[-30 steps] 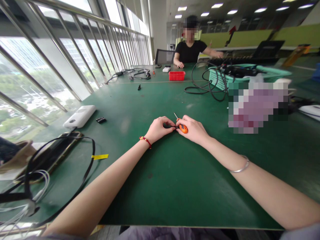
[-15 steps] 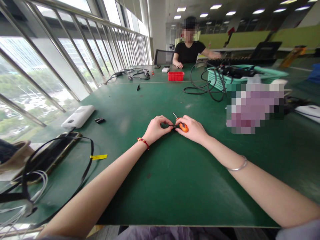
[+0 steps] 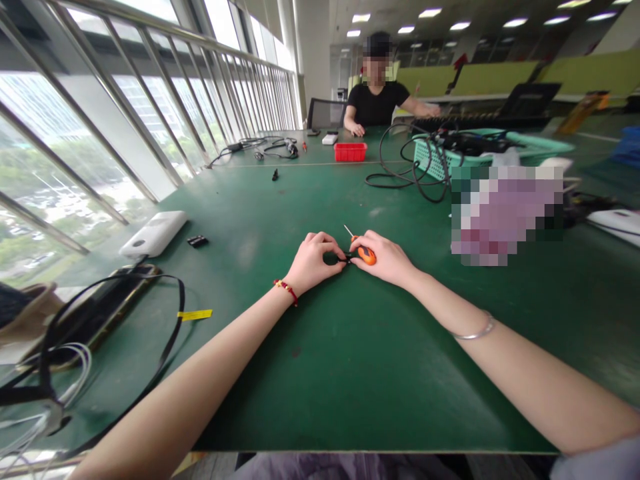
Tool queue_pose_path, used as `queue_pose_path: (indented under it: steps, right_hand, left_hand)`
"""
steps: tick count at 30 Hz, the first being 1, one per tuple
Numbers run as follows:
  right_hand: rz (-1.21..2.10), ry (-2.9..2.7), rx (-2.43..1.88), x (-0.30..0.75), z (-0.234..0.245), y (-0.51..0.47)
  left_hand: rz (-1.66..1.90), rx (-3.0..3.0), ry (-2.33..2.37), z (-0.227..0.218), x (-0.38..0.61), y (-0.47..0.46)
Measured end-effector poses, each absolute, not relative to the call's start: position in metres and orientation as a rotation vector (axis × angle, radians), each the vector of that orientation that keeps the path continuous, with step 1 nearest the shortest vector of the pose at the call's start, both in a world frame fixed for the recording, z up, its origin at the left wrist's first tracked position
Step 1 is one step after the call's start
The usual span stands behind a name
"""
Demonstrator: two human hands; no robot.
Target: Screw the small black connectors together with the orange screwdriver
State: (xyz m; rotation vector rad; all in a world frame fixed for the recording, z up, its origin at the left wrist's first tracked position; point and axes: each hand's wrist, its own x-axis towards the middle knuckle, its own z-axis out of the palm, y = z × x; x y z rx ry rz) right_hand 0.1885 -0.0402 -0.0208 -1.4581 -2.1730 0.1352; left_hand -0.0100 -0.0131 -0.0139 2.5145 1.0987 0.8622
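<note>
My left hand (image 3: 316,259) is closed, its thumb and fingertips pinching a small black part (image 3: 347,259) just above the green table (image 3: 320,380). Opposite it, my right hand (image 3: 383,257) is closed around an orange and black screwdriver (image 3: 367,255), whose thin metal shaft points up and away to the left. The thumb and forefinger tips of that hand meet the same black part. Its exact kind is too small to make out, and the fingers hide much of it.
To the left are a white device (image 3: 155,233), a small black piece (image 3: 197,241), a phone (image 3: 100,313) and looped cables. Farther back stand a red bin (image 3: 350,152) and a teal basket (image 3: 431,159) with black cables. Across the table sits a person (image 3: 376,103).
Both hands stay nearly in place at the black part. The fingertips have shifted slightly around it, and the whole view has drifted a little.
</note>
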Motion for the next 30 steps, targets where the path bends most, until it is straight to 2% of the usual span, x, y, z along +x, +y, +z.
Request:
queue_pose_path:
  steps: [24,30]
  right_hand:
    - [0.140,-2.091,-1.412,0.191,-0.023,-0.036]
    - [0.171,-2.061,-1.390,0.193,-0.024,-0.037]
  left_hand:
    - [0.805,2.695,1.056,-0.012,-0.009,-0.009]
    - [0.796,2.635,1.355,-0.006,-0.034,-0.013]
